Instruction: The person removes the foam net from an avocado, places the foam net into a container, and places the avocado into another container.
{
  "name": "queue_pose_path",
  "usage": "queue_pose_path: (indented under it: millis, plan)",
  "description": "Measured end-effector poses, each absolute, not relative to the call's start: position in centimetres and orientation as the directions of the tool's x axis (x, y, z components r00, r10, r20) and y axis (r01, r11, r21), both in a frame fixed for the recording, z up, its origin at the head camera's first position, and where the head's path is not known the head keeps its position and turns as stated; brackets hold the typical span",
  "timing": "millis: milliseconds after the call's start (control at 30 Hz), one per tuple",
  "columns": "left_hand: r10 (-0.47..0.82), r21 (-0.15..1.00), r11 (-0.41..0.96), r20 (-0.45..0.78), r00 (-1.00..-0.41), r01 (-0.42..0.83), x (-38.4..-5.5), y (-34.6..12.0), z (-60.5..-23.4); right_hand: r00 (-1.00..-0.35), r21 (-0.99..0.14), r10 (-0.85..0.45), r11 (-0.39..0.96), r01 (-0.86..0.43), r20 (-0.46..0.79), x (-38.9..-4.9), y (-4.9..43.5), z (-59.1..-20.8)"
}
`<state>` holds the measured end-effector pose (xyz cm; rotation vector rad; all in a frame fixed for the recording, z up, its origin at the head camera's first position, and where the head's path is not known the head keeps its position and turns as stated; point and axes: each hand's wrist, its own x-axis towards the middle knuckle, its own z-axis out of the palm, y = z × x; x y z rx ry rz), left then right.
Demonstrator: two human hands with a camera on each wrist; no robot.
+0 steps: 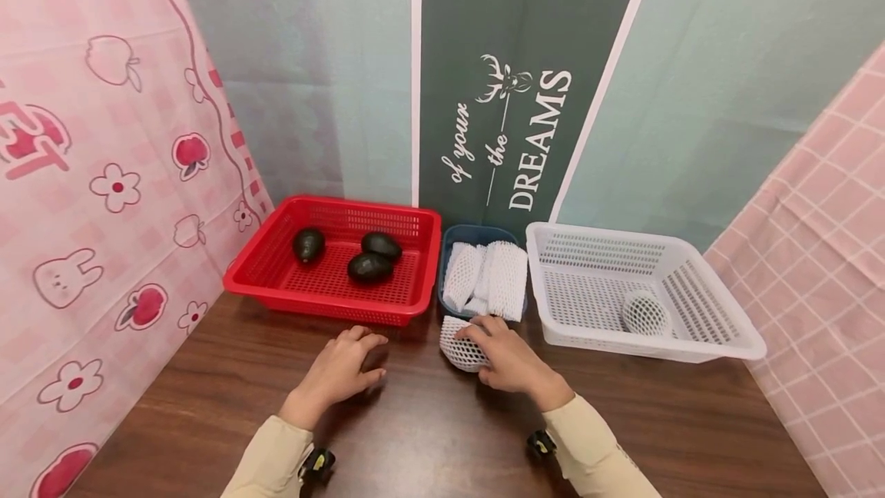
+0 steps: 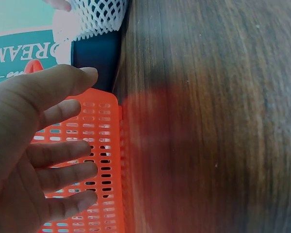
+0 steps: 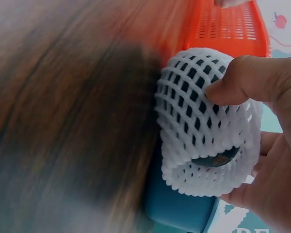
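Note:
My right hand [image 1: 508, 356] grips an avocado [image 3: 218, 159] sleeved in white foam netting [image 3: 196, 104], thumb on one side and fingers behind it. In the head view this netted avocado is in front of the blue bin [image 1: 447, 252], which holds several white foam net sleeves [image 1: 505, 275]. My left hand [image 1: 339, 371] holds nothing; its fingers are spread and slightly bent, close to the front of the red basket [image 1: 325, 302]. Inside that basket lie three dark avocados, one at the left [image 1: 308, 244] and two side by side at the right [image 1: 370, 267].
To the right stands a white basket [image 1: 581, 290] with one netted round fruit [image 1: 645, 313] in it. All the containers stand in a row on the brown wooden table [image 1: 429, 436]. Printed cloths [image 1: 332, 75] hang behind and at both sides.

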<state>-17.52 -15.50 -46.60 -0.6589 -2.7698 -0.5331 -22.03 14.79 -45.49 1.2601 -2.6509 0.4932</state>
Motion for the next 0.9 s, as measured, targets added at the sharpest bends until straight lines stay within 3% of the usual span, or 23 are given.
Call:
queue_pose_path:
  millis: [300, 900]
  plan:
    - [0.401, 0.301, 0.817, 0.316, -0.86, 0.492, -17.4, -15.4, -46.9, -0.641, -0.259, -0.722, 0.587, -0.767, 0.261, -22.0, 15.0, -45.8]
    - [0.35, 0.357, 0.806, 0.355, -0.867, 0.471, -16.4, -14.6, -45.6, -0.652, -0.206, -0.698, 0.62, -0.757, 0.296, -20.7, 16.6, -44.6]
